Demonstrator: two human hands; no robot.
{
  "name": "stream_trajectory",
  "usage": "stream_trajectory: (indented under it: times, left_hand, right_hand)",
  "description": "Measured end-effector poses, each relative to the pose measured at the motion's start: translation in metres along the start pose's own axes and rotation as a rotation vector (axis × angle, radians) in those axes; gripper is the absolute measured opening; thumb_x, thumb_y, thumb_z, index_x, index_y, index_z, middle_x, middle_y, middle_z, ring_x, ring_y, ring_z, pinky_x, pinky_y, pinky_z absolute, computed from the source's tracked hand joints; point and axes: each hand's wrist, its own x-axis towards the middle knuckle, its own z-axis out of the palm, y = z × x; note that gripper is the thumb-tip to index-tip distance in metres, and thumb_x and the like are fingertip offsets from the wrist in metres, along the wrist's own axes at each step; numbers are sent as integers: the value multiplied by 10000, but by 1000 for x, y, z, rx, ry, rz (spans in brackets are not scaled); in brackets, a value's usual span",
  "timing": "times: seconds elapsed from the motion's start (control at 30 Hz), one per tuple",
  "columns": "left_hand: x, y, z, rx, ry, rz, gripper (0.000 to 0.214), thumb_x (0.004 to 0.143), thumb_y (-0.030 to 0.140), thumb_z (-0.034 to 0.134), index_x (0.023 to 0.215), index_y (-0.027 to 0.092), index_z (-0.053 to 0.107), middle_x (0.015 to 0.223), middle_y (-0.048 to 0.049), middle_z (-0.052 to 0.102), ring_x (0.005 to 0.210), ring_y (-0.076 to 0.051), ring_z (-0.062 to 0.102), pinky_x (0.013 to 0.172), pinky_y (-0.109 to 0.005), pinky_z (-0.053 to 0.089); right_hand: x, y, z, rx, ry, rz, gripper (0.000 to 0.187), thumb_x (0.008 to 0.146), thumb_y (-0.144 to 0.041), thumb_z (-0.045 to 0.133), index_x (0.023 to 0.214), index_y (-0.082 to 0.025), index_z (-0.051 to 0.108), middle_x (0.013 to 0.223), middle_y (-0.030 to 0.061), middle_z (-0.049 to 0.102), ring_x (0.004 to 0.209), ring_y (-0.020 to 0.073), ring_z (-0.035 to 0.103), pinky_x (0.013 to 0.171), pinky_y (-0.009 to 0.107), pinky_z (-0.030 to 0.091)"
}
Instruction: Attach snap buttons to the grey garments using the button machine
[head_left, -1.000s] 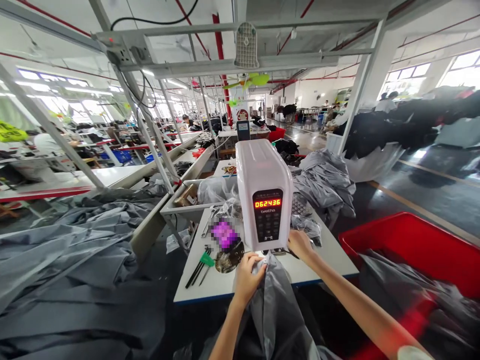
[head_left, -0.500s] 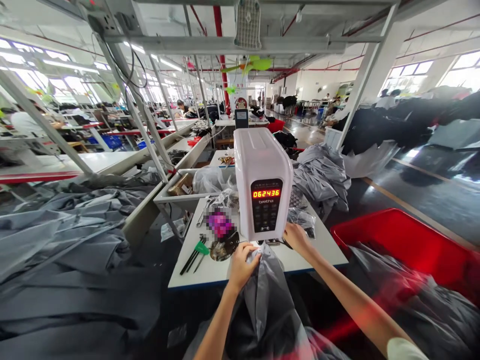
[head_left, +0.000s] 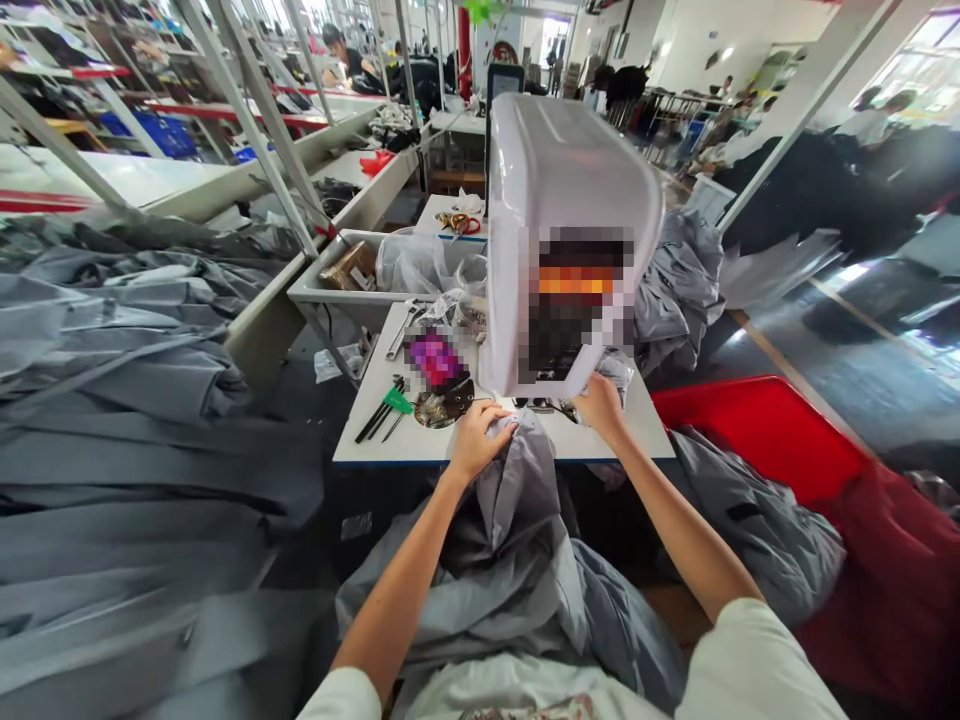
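Observation:
My left hand (head_left: pixel 480 437) is closed on the upper end of a grey garment piece (head_left: pixel 525 465), thumb and fingers pinching it just below a white machine head (head_left: pixel 574 170). The cloth hangs over the table's front edge and spreads across my lap. My right hand (head_left: pixel 600 402) reaches to the lower right side of the machine; its fingertips are hidden behind the housing, so what they touch cannot be seen. Left of my left hand lies a round dish of small metal parts (head_left: pixel 442 405), beside hex keys in a green holder (head_left: pixel 396 402).
The white tabletop (head_left: pixel 360 445) also bears a wrench (head_left: pixel 401 332) and plastic bags. A grey trough (head_left: pixel 307 285) stands behind it. Grey cloth heaps (head_left: pixel 150 480) lie left; a red bin (head_left: pixel 765 425) with grey cloth stands right. Metal posts (head_left: pixel 255 120) rise at the left.
The view has tilted down, showing more of my lap and the cloth. Both hands stay in much the same places at the machine, the left one still holding the garment piece.

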Motion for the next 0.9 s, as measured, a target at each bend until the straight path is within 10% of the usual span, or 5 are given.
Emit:
stream_trajectory:
  times: [0.37,0.9]
  left_hand:
    - [-1,0,0,-10,22,14,179,819,318,659,962,210,667,1039,-54,593,1036,-188,568,931,-336,459]
    - [-2,-3,1,-5,34,22,164,824,309,647,961,219,661,1040,-41,596,1020,-181,574,929,-322,458]
  right_hand:
    - [-35,-39,39,368,-87,-198,192,833,-266,523,812,-178,692,841,42,705,751,164,630,750,274,475]
    - [-55,-40,48,-56,38,-530,223,923,-191,476,1040,-211,666,992,55,690,932,188,610,833,330,427]
